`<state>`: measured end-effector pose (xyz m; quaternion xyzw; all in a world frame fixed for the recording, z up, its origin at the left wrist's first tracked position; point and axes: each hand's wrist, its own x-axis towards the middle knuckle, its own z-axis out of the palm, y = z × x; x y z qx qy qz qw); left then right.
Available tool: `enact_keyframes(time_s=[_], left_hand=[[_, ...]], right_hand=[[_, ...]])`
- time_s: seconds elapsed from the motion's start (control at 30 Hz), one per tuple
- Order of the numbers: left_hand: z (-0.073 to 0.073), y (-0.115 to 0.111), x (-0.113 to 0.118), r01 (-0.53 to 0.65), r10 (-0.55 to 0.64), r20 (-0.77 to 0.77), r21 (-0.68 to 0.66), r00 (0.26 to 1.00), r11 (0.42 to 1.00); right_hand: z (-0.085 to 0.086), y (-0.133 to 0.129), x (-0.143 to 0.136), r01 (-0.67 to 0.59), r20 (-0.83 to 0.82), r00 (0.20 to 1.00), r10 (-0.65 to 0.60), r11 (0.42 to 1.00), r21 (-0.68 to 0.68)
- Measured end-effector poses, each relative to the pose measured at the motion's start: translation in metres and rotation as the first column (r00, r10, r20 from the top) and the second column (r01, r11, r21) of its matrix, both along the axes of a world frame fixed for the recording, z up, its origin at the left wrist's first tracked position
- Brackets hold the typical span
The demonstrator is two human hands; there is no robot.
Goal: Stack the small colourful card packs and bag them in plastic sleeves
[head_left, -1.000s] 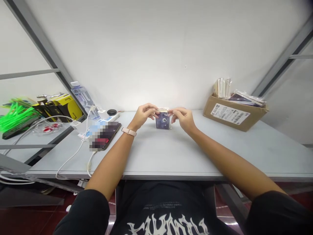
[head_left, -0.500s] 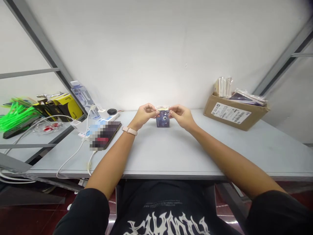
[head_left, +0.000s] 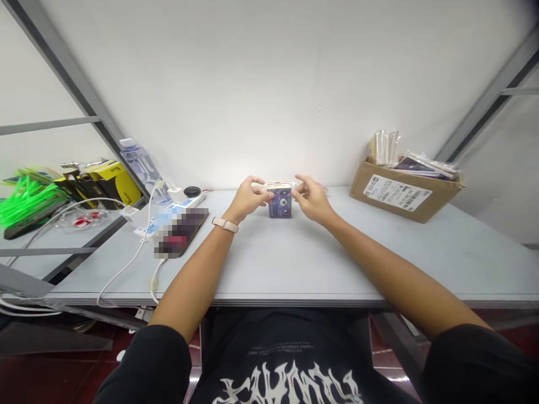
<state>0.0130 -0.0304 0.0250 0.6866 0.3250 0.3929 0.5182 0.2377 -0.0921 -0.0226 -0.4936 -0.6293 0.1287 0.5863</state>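
Two hands [head_left: 245, 201] [head_left: 315, 203], one blue-fronted bundle [head_left: 279, 208]

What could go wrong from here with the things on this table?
The blue stack appears to stand upright, so it might topple if the left hand and right hand at its edges slip. A white cable runs from the phone beside the left forearm; the arm could snag it. Wrapped packs rise above the cardboard box and may spill if it is bumped.
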Motion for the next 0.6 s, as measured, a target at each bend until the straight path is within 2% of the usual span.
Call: enact_keyframes(time_s=[0.27,0.47,0.6], left_hand=[[0.0041,-0.0052,0.0044,-0.117,0.114,-0.045,-0.074,0.992,0.990],[0.0081,-0.0085,0.0058,-0.169,0.169,-0.151,0.010,0.974,0.986],[0.0062,-0.0065,0.0052,-0.150,0.153,-0.136,0.034,0.979,0.988]], right_hand=[[-0.0013,0.0059,0.0048,0.030,0.014,0.999,-0.029,0.999,-0.030],[0.0037,0.0017,0.0040,0.055,0.065,0.996,-0.055,0.998,-0.007],[0.0047,-0.0002,0.0038,0.068,0.098,0.993,-0.069,0.998,0.009]])
